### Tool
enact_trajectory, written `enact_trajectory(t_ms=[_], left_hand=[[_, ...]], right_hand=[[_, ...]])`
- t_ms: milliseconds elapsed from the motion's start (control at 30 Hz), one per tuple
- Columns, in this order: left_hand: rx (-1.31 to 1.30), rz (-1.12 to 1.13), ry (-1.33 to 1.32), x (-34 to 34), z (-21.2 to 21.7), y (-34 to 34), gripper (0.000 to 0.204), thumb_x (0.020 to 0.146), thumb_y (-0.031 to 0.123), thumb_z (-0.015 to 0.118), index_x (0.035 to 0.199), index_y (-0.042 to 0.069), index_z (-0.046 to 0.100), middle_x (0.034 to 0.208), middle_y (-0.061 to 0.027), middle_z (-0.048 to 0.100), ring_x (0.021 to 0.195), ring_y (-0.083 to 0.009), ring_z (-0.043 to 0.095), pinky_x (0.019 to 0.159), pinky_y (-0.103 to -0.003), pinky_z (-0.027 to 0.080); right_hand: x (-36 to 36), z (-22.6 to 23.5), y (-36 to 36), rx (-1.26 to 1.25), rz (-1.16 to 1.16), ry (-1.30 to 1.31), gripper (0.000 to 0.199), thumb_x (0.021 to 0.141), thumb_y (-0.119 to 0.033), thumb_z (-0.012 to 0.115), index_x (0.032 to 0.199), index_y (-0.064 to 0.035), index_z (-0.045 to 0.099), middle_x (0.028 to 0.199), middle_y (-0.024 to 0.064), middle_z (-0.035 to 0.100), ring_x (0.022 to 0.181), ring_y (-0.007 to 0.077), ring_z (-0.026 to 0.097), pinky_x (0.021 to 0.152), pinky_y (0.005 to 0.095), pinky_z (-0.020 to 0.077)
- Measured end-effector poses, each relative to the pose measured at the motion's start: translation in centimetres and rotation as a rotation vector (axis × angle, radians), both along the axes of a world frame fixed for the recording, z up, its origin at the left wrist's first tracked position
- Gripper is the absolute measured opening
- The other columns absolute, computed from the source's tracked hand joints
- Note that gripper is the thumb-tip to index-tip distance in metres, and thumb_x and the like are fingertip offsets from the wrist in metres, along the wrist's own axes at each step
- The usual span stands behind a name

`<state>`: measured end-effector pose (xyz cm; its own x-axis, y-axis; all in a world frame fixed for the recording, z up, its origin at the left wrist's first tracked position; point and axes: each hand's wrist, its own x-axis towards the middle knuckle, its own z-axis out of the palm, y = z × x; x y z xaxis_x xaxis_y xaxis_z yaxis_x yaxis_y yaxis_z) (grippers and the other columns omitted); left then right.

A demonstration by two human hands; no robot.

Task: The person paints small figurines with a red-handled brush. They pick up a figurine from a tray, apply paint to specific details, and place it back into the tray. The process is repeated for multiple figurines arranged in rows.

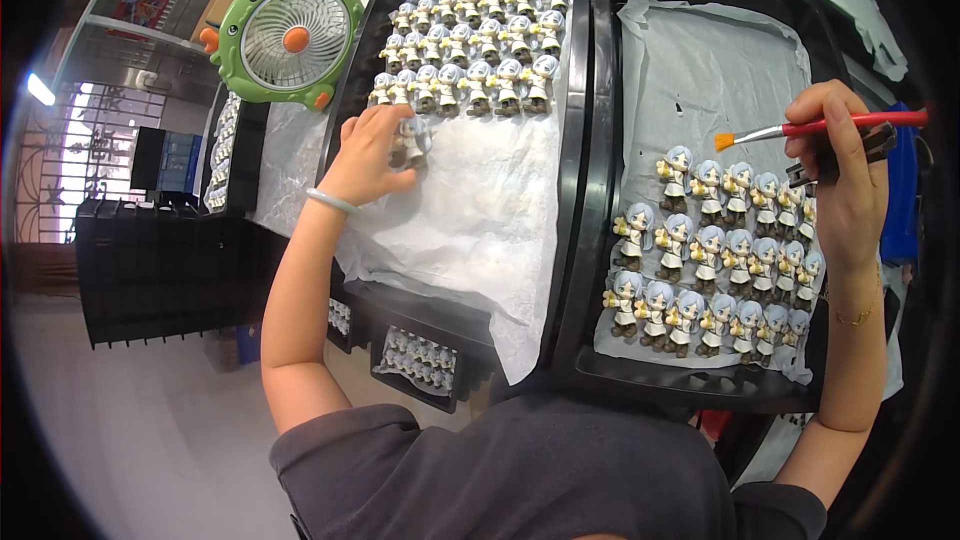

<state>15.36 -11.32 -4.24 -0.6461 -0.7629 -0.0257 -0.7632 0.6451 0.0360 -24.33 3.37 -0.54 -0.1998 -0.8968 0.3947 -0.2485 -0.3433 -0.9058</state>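
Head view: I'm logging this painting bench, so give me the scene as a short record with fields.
left hand: holds a figurine over the left tray's white sheet
right hand: holds a red-handled brush with orange bristles, above the right tray
left tray: black, three rows of figurines at its far end
right tray: black, three rows of figurines at its near end
fan: green, round, left of the left tray
below: more figurines in a lower tray

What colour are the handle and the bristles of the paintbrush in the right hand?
The paintbrush has a red handle and orange bristles, seen in the head view.
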Motion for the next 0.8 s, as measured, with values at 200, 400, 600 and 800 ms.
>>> enact_trajectory(t_ms=[200,400,600,800], left_hand=[[-0.067,-0.039,-0.116,0.0,0.6,-0.3,0.068,0.053,0.012,0.071,0.115,0.011,0.043,0.111,-0.0104,0.048,0.110,-0.0291,0.040,0.092,-0.039,0.029],[-0.037,-0.336,0.179,-12.6,5.4,2.2,0.043,0.062,0.001,0.063,0.103,0.005,0.053,0.103,-0.0121,0.053,0.100,-0.0294,0.047,0.089,-0.036,0.034],[0.055,-0.804,0.222,-29.5,1.9,4.7,0.025,0.070,0.010,0.059,0.094,0.003,0.055,0.085,-0.0138,0.054,0.082,-0.0286,0.052,0.074,-0.036,0.040],[0.321,-0.488,0.336,-42.0,-8.3,3.1,0.032,0.078,0.026,0.060,0.096,0.001,0.054,0.079,-0.0135,0.059,0.070,-0.0198,0.057,0.064,-0.032,0.045]], right_hand=[[-1.1,1.5,0.3,-0.213,-0.082,-0.096,0.029,0.089,-0.022,0.042,0.080,0.0004,0.059,0.067,0.0028,0.057,0.058,0.0037,0.048,0.049,0.0167,0.0306],[-1.7,2.8,0.4,-0.177,-0.120,-0.299,0.035,0.089,-0.027,0.042,0.077,0.0010,0.057,0.063,0.0050,0.056,0.050,0.0035,0.044,0.044,0.0156,0.0301],[-1.4,2.4,0.2,-0.302,-0.110,-0.200,0.030,0.087,-0.024,0.041,0.079,-0.0027,0.060,0.067,0.0031,0.055,0.058,0.0054,0.047,0.050,0.0186,0.0347],[-0.2,0.7,-0.8,-0.393,0.053,-0.229,0.020,0.083,-0.020,0.052,0.075,-0.0007,0.054,0.069,0.0069,0.056,0.065,0.0121,0.053,0.059,0.0253,0.0423]])
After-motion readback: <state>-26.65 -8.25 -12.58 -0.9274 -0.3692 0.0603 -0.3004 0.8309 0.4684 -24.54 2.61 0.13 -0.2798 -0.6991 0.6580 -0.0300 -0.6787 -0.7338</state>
